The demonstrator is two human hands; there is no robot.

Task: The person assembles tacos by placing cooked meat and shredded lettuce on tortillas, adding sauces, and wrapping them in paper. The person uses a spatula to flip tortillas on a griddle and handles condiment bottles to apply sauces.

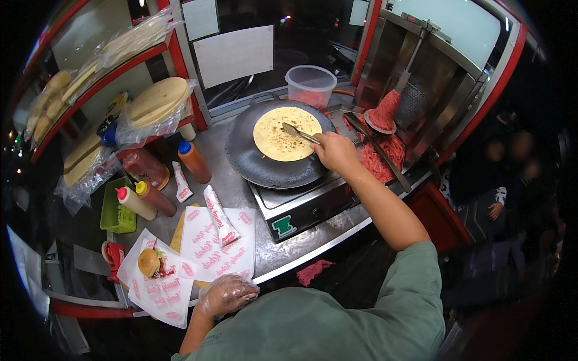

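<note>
My bare right hand grips metal tongs, their tips touching a round flatbread scattered with brown bits. The flatbread lies on a black round griddle above a steel gas stove. Down by the counter's front edge, my left hand wears a clear plastic glove. Its fingers are curled, and the palm side is hidden. Near it lie printed paper sheets, with a wrapped roll on one and a filled burger on another.
Sauce bottles and a green tub stand at left, below shelves of bagged flatbreads. Shredded red meat lies right of the stove under a vertical spit. A clear plastic tub is behind the griddle. People stand outside at right.
</note>
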